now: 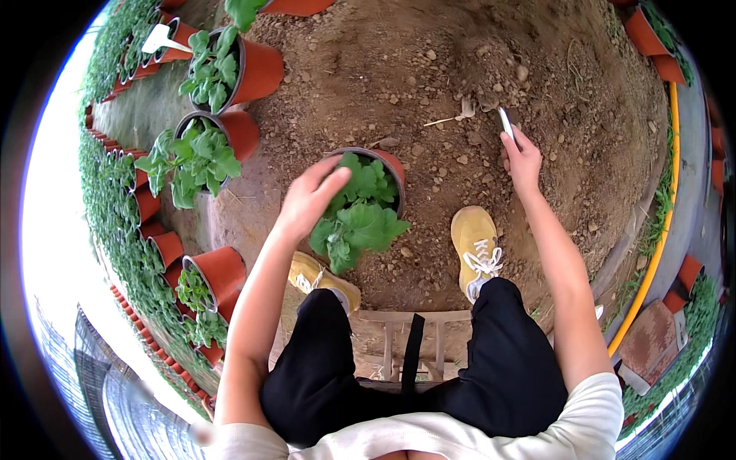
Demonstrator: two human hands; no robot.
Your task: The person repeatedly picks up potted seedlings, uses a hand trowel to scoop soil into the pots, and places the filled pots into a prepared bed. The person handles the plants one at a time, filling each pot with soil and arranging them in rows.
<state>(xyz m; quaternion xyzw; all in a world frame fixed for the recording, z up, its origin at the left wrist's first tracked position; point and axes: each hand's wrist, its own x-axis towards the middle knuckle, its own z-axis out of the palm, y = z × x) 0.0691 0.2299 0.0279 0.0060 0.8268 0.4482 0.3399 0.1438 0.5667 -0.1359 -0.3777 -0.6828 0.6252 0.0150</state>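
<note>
Between my feet, to the left, stands a terracotta-coloured flowerpot (391, 165) with a dark rim. A broad-leaved green plant (362, 221) grows in it and leans toward me. My left hand (313, 195) grips the pot's left rim, thumb over the leaves; its fingertips are partly hidden. Farther right, my right hand (522, 158) is closed around a slim, pale tool (505, 122), apparently metal. The tool's far end points at a blurred mound of loose soil (489, 69), and I cannot make out its shape there.
More potted plants (259, 72) stand at the left, one near a white plant label (164, 40). Dense rows of pots (167, 247) lie beyond. A yellow hose (661, 241) runs along the right edge. Below me is a wooden stool or frame (397, 316), between my yellow shoes (474, 236).
</note>
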